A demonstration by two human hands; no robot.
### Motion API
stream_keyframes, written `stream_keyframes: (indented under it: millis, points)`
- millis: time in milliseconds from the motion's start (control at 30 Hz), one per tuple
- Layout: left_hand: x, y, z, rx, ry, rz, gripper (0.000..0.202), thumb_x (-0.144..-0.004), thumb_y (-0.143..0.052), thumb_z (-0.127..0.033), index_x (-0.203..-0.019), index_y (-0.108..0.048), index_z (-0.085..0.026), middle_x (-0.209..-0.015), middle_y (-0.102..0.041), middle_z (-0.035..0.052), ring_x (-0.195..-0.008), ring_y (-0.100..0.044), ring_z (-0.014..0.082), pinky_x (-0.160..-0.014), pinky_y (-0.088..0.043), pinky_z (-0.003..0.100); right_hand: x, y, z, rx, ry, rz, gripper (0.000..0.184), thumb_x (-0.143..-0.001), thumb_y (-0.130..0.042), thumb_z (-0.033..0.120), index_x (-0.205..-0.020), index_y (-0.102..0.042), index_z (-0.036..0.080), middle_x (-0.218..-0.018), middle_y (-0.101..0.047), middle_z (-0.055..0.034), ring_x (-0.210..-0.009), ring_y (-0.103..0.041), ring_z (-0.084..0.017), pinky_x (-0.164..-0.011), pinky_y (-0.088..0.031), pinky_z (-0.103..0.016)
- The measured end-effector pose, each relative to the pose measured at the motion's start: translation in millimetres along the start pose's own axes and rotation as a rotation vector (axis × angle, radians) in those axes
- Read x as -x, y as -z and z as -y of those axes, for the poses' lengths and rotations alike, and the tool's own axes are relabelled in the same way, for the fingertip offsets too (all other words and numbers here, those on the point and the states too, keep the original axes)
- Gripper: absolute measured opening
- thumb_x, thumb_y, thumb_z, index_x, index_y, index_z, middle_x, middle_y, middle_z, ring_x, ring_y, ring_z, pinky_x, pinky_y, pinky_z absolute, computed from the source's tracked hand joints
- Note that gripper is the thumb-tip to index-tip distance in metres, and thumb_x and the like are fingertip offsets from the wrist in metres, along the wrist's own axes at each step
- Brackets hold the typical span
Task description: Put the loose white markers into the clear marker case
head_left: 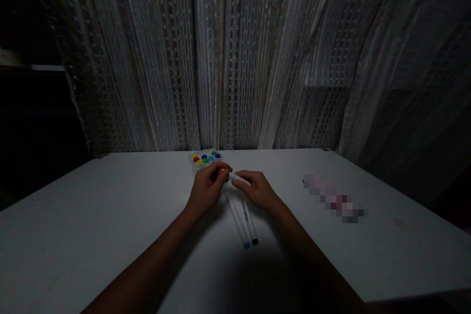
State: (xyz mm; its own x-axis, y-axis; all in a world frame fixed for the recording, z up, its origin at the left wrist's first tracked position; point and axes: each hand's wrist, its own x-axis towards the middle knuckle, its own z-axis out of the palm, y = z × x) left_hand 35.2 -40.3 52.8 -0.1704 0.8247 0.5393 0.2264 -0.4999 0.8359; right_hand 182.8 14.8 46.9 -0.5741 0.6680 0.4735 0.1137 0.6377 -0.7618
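Over the middle of a white table [110, 216], my left hand [207, 187] and my right hand [257, 189] meet on one white marker [235, 177]. The left fingers pinch its orange cap end, while the right fingers grip the barrel. Two more white markers [245, 223] lie side by side on the table just below my hands, one with a blue cap and one with a black cap pointing toward me. Right behind my left hand stands a clear marker case [204, 159] showing several coloured caps.
A pale patterned curtain [235, 54] hangs close behind the table's far edge. A blurred-out object [334, 198] lies on the table to the right of my hands. The room is dim, with dark shelving at the far left.
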Motion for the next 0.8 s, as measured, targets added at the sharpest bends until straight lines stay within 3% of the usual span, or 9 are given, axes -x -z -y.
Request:
stream_keyframes:
  millis: [233,400,533,700,800]
  points:
    - [10.4,15.1,2.1,-0.344,-0.056,0.147,0.023,-0.072,-0.061,-0.031,-0.088,-0.068,-0.016,-0.075,-0.068,0.0054,-0.06,-0.058,0.0145,-0.057,-0.043,0.022,5.6,-3.1,8.2,0.415,0.11,-0.028,0.013,-0.075,-0.06,0.026,-0.084,-0.066,0.02,-0.078,-0.06,-0.0042,-0.074,-0.052,-0.017,-0.068,-0.036,-0.029]
    - [18.2,24.5,11.4,-0.302,-0.026,0.108,0.021,-0.071,-0.062,-0.03,-0.087,-0.068,-0.017,-0.074,-0.068,0.0043,-0.061,-0.058,0.0144,-0.057,-0.043,0.022,3.7,3.8,4.4,0.512,0.028,-0.173,0.019,-0.063,-0.071,0.033,-0.069,-0.062,0.018,-0.072,-0.058,-0.004,-0.072,-0.049,-0.017,-0.067,-0.036,-0.03]
    - [24.0,33.2,19.8,-0.163,0.157,0.036,0.03,-0.07,-0.063,-0.035,-0.091,-0.064,-0.015,-0.072,-0.066,0.0038,-0.058,-0.058,0.0148,-0.052,-0.044,0.022,-1.4,8.6,-8.7,0.175,-0.159,-0.308,0.028,-0.052,-0.076,0.035,-0.066,-0.058,0.019,-0.061,-0.054,0.002,-0.057,-0.047,-0.011,-0.056,-0.037,-0.026]
    - [27.0,29.5,21.2,-0.103,0.183,0.022,0.025,-0.066,-0.066,-0.032,-0.083,-0.062,-0.014,-0.067,-0.062,0.001,-0.055,-0.053,0.0112,-0.051,-0.041,0.02,-4.5,4.0,-7.5,-0.555,-0.276,-0.266,0.032,-0.051,-0.074,0.033,-0.073,-0.057,0.016,-0.053,-0.051,0.0057,-0.043,-0.046,-0.008,-0.044,-0.037,-0.023]
    - [27.4,20.5,20.2,-0.069,0.208,0.102,0.021,-0.066,-0.065,-0.028,-0.082,-0.062,-0.015,-0.07,-0.062,0.001,-0.062,-0.055,0.0124,-0.054,-0.041,0.019,-3.1,1.1,-1.2,-0.736,-0.291,-0.22,0.03,-0.052,-0.074,0.03,-0.073,-0.059,0.014,-0.052,-0.052,0.0051,-0.043,-0.047,-0.007,-0.045,-0.038,-0.022]
